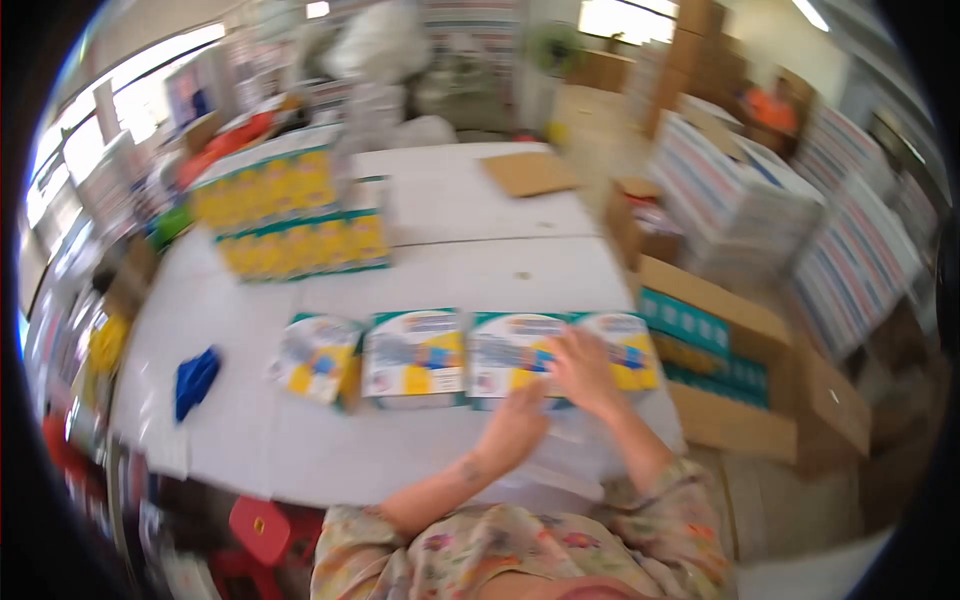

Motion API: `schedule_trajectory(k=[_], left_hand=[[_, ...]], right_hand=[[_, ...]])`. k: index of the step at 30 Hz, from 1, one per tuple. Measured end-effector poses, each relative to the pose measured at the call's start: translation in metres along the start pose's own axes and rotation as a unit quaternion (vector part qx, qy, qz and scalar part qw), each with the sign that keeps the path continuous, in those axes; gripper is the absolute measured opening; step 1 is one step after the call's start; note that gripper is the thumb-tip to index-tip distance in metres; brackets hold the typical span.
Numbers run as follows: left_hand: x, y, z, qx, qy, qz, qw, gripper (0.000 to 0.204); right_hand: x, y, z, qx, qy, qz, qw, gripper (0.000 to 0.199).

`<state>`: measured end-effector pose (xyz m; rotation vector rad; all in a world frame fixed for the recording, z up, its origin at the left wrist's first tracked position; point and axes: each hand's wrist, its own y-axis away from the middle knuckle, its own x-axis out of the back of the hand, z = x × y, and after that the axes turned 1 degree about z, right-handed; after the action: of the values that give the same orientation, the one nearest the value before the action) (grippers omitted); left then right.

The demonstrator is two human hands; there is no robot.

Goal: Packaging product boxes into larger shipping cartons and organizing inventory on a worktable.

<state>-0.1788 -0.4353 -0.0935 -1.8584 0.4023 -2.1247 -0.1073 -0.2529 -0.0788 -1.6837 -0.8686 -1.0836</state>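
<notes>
The third box (500, 350) of a row stood near the near edge of the tabletop (455, 275), toward its right corner. The left hand (518, 425) was at its lower edge, and the right hand (583, 370) lay where it met the fourth box (632, 345). Blur hid whether either hand's fingers were pinching or merely resting, so I cannot tell.

A sideways push could have driven the fourth box over the right edge, since it stood close to it, perhaps into the open carton (735, 420) beside it. A pull toward the body might have tipped the third box off the near edge. The first box (315, 358), turned askew, seemed likeliest to be knocked out of line.

Counted: four boxes in the row, one open carton, one blue cloth-like item (197, 382) near the left edge, one flat cardboard piece (528, 172) at the far edge, and two tiers of yellow-and-green packs (300, 245), too blurred to number.
</notes>
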Motion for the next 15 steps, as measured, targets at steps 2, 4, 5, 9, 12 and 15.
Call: schedule_trajectory(k=[2,4,5,9,12,15], left_hand=[[0.008,0.004,-0.004,-0.008,0.004,0.045,0.999,0.016],[0.019,0.019,-0.011,0.020,0.021,0.059,0.998,0.011],[0.020,0.016,-0.010,0.021,0.024,0.061,0.998,0.011],[0.015,0.011,-0.005,-0.002,-0.017,0.031,0.999,0.010],[0.014,0.013,-0.007,0.006,-0.010,0.035,0.999,0.008],[0.016,0.010,-0.006,0.004,-0.011,0.036,0.999,0.007]], right_hand=[[-0.012,0.001,-0.002,0.030,0.061,0.042,0.997,0.045],[-0.016,-0.009,-0.023,0.062,0.034,0.035,0.997,0.044],[-0.015,-0.008,-0.020,0.062,0.037,0.032,0.997,0.044],[-0.011,-0.005,-0.014,0.040,0.049,0.053,0.997,0.044],[-0.012,-0.005,-0.017,0.044,0.050,0.043,0.997,0.044],[-0.007,-0.005,-0.016,0.043,0.053,0.044,0.997,0.044]])
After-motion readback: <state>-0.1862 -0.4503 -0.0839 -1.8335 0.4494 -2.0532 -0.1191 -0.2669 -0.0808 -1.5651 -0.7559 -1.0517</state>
